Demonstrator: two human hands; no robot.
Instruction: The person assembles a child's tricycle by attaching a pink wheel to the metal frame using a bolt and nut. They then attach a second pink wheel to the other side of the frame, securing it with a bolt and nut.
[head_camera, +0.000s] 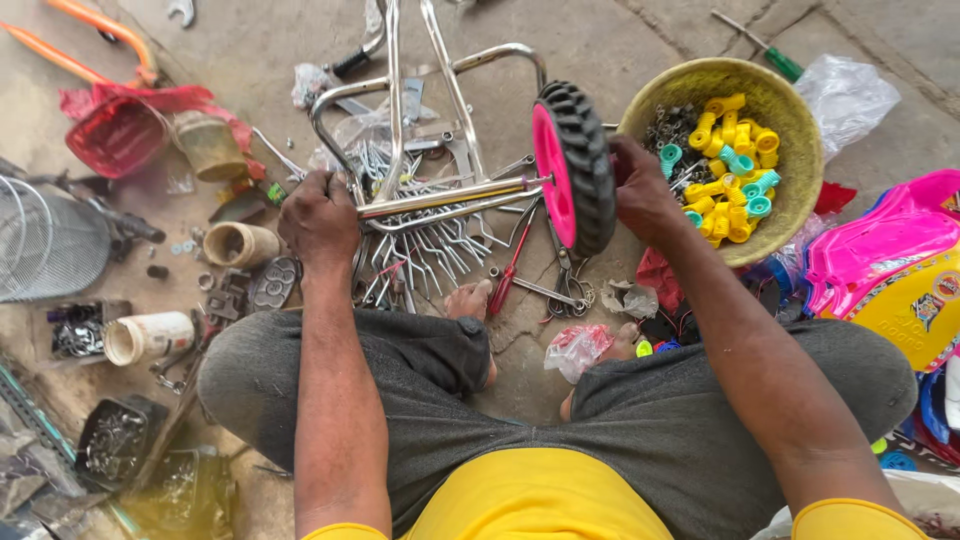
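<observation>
I sit on the ground with a chrome tube frame (440, 95) in front of me. My left hand (318, 218) is closed around the end of its horizontal axle bar (450, 197). A small wheel with a pink hub and black tyre (574, 165) sits on the other end of that bar. My right hand (642, 192) presses against the far side of the wheel, fingers hidden behind the tyre. Whether it holds a small part there I cannot tell.
A yellow bowl (790, 120) of yellow and teal plastic caps stands at right, with pink and yellow plastic body panels (895, 265) beyond it. Spanners and pliers (430, 260) lie under the frame. Small tubs (148, 336), a red basket (118, 135) and a wire basket (45, 240) crowd the left.
</observation>
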